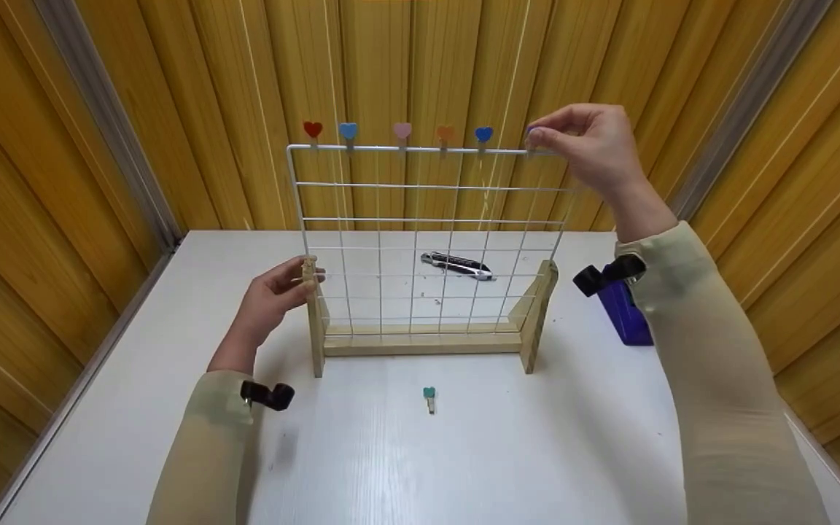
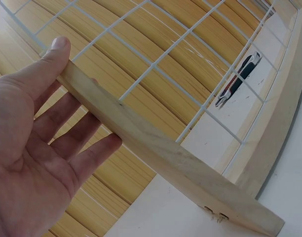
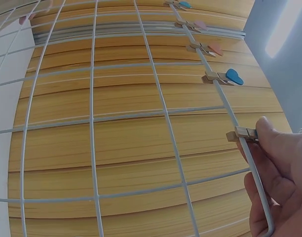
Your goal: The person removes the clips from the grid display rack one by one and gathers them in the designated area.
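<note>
A white wire grid (image 1: 431, 219) stands upright in a wooden stand (image 1: 420, 344). My left hand (image 1: 267, 310) grips the top of the stand's left post (image 2: 141, 131), thumb on one side and fingers on the other. At the grid's top right, my right hand (image 1: 599, 142) pinches a small wooden clothespin (image 3: 243, 133) that sits across the top wire. Its heart is mostly hidden by the fingers; a bit of blue-purple shows. Along the same wire are heart clothespins in red (image 1: 313, 130), light blue (image 1: 348, 131), pink (image 1: 402, 131), orange (image 1: 445, 133) and blue (image 1: 483, 134).
A green heart clothespin (image 1: 429, 399) lies on the white table in front of the stand. Behind the grid lies a black and silver utility knife (image 1: 458, 265) among small specks. A purple object (image 1: 625, 313) is partly hidden by the right sleeve. Yellow wood-look walls (image 1: 434, 73) surround the table.
</note>
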Motion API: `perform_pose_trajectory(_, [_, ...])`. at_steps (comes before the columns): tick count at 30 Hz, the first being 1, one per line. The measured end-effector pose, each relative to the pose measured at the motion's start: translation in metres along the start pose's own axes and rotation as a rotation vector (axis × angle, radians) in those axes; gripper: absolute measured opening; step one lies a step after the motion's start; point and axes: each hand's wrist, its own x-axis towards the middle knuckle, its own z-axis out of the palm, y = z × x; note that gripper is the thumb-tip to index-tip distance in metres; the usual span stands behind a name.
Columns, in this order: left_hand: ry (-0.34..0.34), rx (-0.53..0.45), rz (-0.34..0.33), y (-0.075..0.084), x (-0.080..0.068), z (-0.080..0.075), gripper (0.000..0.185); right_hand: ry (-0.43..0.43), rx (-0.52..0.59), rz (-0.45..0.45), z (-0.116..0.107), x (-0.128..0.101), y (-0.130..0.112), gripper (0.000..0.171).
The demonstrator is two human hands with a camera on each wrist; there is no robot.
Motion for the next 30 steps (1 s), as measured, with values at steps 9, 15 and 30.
perform_pose_trajectory(9, [0.001, -0.006, -0.003, 0.001, 0.000, 0.000, 0.058, 0.062, -0.043, -0.034, -0.004, -0.002, -0.008, 0.003])
perform_pose_trajectory(15, [0.002, -0.006, -0.011, 0.002, 0.000, 0.000, 0.061, 0.057, -0.055, -0.047, -0.007, -0.010, -0.012, 0.002])
perform_pose_trajectory(30, [-0.004, -0.007, 0.010, -0.001, -0.001, 0.000, 0.060, -0.010, 0.119, -0.086, 0.002, -0.047, -0.006, 0.020])
